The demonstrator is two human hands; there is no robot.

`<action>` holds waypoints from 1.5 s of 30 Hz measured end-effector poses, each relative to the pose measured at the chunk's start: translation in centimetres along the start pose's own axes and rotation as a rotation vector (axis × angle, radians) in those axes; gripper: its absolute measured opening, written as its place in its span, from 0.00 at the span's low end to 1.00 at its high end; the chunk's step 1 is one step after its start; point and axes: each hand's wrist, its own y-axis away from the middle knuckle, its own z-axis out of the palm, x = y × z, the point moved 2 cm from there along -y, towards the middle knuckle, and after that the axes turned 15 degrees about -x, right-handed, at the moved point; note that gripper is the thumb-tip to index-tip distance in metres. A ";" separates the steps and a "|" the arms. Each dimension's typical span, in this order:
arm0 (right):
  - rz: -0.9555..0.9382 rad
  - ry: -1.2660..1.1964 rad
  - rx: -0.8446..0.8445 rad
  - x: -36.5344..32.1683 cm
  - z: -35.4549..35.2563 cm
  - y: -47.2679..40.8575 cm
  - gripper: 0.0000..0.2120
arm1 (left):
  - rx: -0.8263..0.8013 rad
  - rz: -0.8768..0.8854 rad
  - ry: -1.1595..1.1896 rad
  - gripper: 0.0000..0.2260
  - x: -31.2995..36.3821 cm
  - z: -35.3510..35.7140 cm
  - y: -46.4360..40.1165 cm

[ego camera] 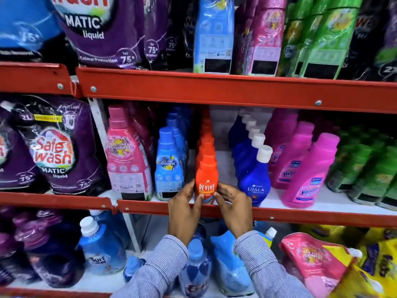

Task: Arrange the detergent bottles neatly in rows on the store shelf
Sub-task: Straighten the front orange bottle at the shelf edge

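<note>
An orange Revive bottle (206, 177) stands upright at the front edge of the middle shelf (279, 216), heading a row of orange bottles that runs back. My left hand (184, 209) grips its left side and my right hand (233, 208) grips its right side, thumbs on the label. To its left stands a row of light blue bottles (169, 166). On its right is a row of dark blue Ujala bottles (255, 179) with white caps, leaning left.
Pink Vanish bottles (305, 175) and green bottles (369, 168) fill the shelf's right part; a pink bottle (126, 155) and purple Safewash pouches (58, 151) its left. The red upper shelf rail (214, 89) hangs just above. Blue bottles and pouches (101, 248) crowd the lower shelf.
</note>
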 end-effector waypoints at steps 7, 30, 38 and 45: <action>0.009 -0.038 -0.042 0.5 0.1 -0.4 0.16 | 0.050 0.009 0.007 0.20 -0.3 0.2 0.2; -0.088 -0.092 0.414 4.0 -9.3 4.1 0.17 | 0.041 0.051 0.124 0.16 4.8 6.3 1.4; 0.018 -0.111 0.246 5.7 -11.3 2.6 0.20 | -0.162 -0.064 0.212 0.19 5.6 8.8 -0.8; -0.005 -0.091 0.139 5.4 -11.7 2.3 0.18 | -0.162 -0.141 0.277 0.20 5.5 9.3 -1.5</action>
